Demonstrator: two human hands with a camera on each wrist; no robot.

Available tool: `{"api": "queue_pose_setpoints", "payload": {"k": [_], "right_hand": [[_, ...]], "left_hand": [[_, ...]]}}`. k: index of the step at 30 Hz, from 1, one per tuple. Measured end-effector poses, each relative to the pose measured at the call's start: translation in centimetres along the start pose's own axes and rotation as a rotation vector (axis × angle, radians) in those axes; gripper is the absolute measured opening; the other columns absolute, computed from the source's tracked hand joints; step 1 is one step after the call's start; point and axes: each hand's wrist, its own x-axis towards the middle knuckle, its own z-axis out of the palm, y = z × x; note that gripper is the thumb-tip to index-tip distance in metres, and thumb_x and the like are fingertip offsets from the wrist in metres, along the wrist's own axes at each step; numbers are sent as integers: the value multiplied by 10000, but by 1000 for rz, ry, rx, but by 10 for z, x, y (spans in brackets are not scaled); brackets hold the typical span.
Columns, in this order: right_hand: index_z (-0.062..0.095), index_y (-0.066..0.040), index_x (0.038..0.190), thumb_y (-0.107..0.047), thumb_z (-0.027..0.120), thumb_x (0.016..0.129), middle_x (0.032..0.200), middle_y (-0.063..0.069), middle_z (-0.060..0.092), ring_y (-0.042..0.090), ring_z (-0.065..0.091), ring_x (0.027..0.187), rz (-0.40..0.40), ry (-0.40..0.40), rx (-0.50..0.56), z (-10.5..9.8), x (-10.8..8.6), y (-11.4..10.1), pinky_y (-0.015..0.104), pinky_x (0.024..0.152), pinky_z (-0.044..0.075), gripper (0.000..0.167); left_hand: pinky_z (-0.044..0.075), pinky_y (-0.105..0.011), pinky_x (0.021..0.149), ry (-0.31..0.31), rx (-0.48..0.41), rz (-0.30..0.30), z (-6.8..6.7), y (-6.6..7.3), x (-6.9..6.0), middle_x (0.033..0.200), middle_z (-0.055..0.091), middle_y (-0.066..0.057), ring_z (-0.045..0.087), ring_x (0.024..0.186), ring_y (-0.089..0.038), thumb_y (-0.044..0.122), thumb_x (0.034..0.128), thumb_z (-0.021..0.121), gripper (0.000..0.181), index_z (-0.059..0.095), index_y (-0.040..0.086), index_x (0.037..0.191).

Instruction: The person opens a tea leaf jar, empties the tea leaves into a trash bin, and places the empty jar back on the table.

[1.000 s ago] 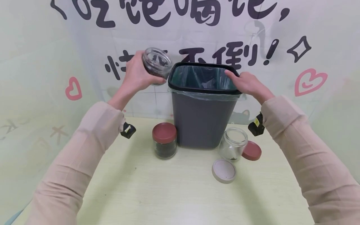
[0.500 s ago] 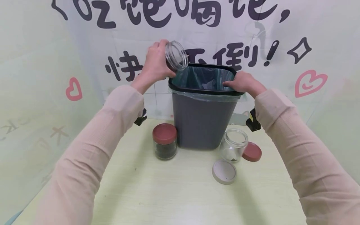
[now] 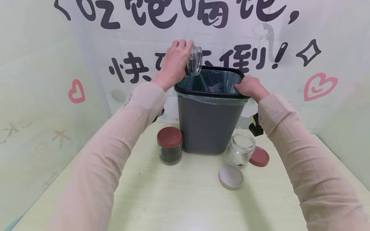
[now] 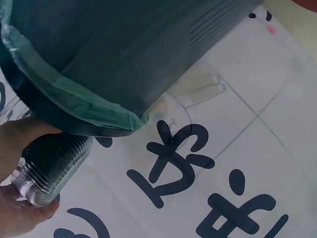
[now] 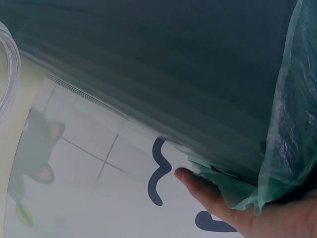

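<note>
"How far had the emptying got?"

"Partway, I'd judge. The left hand [image 3: 174,62] held a clear glass jar [image 3: 195,61] tipped on its side above the left edge of a dark grey plastic bin [image 3: 209,125], mouth toward the opening. Dark contents showed through the glass; whether any was falling, I couldn't tell."

"And the fingers?"

"The left ones were curled round the jar. The right hand [image 3: 251,86] gripped the bin's black rim [image 3: 208,94], thumb inside, by the green plastic liner [image 3: 224,78]."

"What looked done?"

"A second clear glass jar [image 3: 241,149] stood uncapped beside the bin with only some dark bits at the bottom, so probably that one. A dark red round lid [image 3: 259,156] and a pale grey round lid [image 3: 231,177] lay near it."

"What remained?"

"The tipped jar, and perhaps the dark-filled, red-lidded glass jar [image 3: 170,144], which stood capped on the bin's other side."
</note>
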Motion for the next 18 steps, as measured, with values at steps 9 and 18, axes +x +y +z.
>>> {"api": "queue_pose_setpoints", "payload": {"k": [9, 18], "right_hand": [[513, -35, 629, -256, 415, 832, 810, 167, 546, 303, 504, 699, -27, 105, -45, 50, 120, 88, 462, 747, 392, 316], [440, -3, 632, -145, 400, 865, 823, 217, 472, 373, 471, 816, 13, 67, 6, 16, 37, 29, 476, 862, 353, 276]], "left_hand": [[372, -406, 924, 19, 223, 94, 9, 3, 3, 1268, 367, -197, 351, 1141, -332, -23, 714, 606, 651, 313, 33, 1293], [361, -394, 923, 94, 312, 163, 10, 1, 6, 1236, 399, -190, 350, 1148, -324, 14, 676, 664, 677, 345, 42, 1272]]}}
